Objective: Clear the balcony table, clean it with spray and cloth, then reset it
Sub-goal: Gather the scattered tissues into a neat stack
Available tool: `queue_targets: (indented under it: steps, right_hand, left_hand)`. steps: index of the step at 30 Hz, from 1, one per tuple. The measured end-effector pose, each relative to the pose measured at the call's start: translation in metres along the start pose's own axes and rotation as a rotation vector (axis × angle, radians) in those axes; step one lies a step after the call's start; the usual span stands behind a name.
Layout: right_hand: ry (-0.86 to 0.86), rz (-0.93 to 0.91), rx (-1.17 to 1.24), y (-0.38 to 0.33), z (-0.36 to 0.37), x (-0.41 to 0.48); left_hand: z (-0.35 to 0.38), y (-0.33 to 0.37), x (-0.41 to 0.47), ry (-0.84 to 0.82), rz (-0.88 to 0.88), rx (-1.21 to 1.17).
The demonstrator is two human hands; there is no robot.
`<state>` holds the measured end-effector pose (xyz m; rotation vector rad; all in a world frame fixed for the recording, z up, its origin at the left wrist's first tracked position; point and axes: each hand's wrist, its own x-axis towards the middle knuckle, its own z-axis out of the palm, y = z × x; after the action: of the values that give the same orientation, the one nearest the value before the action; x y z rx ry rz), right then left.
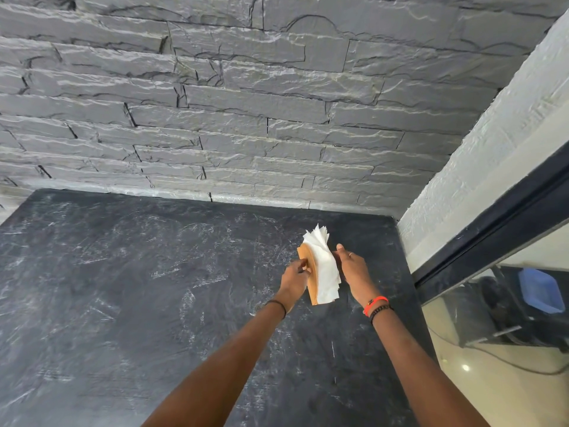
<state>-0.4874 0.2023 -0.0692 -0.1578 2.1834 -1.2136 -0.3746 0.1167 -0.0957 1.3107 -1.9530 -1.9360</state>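
Wooden napkin holder (310, 288) is being gripped between left hand (293, 279) and right hand (354, 269); loose napkins (323, 266) fanning above both are risking spilling if tilted.

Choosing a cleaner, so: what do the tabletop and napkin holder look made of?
Tabletop: looks like dark slate or similar stone, matte and uneven, with pale scuff streaks. Napkin holder: likely light wood, smooth tan face with a rounded edge; laminate can't be ruled out. Its napkins: thin white paper, edges fanned.

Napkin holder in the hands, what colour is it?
The flat wooden napkin holder is light orange-brown, seen best in the head view.
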Motion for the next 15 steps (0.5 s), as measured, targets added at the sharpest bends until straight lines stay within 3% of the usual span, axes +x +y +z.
queue_targets:
  steps: [4, 15]
  right_hand:
    - [-0.116, 0.09, 0.219, 0.006, 0.002, -0.002]
    - [-0.122, 0.026, 0.235, 0.001, 0.016, -0.03]
  left_hand:
    - [0.003, 0.0, -0.001, -0.006, -0.003, -0.035]
    - [-0.019, -0.005, -0.025, 0.01, -0.003, -0.306]
